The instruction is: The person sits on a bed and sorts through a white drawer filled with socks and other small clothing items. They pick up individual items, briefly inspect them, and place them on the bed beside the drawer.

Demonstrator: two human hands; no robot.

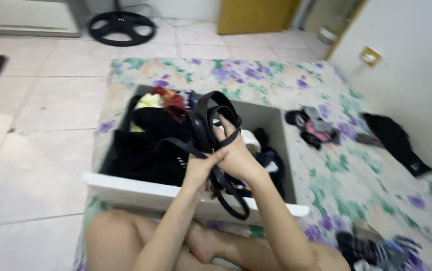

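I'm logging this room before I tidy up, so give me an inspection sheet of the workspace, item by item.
Surface: floral mat spread on a pale tiled floor.
Job's things: black belt, coiled in loops, held above an open white drawer full of dark and coloured clothes.
Clutter: small clothing pile, black garment by the wall, striped items at lower right.
Grippers: left hand and right hand both grip the belt.
Cables: nothing seen.
Surroundings: black round fan base, yellow door, white wall.
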